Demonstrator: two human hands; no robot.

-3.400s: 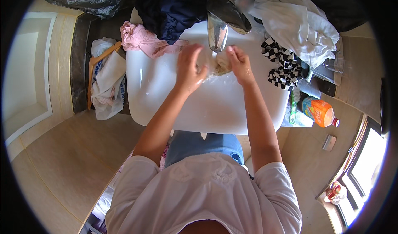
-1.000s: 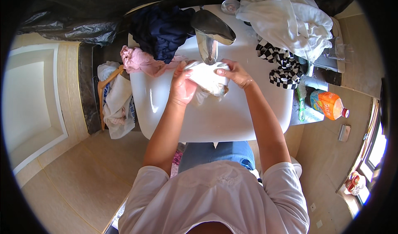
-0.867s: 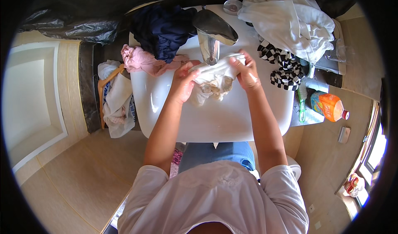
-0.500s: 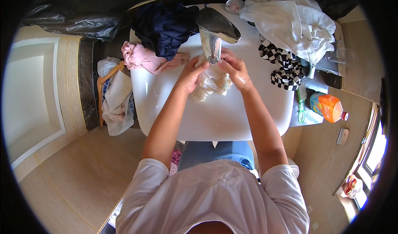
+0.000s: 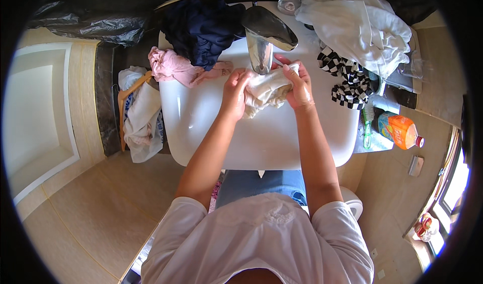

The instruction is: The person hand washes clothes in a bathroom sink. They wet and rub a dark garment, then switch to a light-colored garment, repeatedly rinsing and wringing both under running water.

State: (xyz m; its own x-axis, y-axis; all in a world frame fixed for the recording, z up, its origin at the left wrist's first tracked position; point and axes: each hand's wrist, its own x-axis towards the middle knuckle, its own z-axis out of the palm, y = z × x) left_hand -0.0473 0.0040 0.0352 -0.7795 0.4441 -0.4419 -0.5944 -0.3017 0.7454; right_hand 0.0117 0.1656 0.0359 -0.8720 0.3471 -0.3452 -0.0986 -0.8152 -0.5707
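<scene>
A wet, cream-white cloth (image 5: 266,93) hangs bunched between my two hands, over the white sink (image 5: 236,150). My left hand (image 5: 236,92) is closed on its left side, and my right hand (image 5: 300,87) grips its right side with the thumb on top. The metal faucet (image 5: 260,52) stands just above and partly covers the cloth's far edge. Both hands and wrists look wet. What kind of garment the cloth is cannot be made out.
Dark navy cloth (image 5: 201,34) and pink cloth (image 5: 173,68) lie on the sink's left rim. White cloth (image 5: 357,27), a black-and-white checked cloth (image 5: 347,77), a green brush (image 5: 368,125) and an orange bottle (image 5: 400,129) are at right. A wooden hanger (image 5: 122,113) hangs at left.
My hands have moved slightly apart, and the cloth between them is spread wider. My right hand now holds its upper right edge higher. The view has shifted slightly.
</scene>
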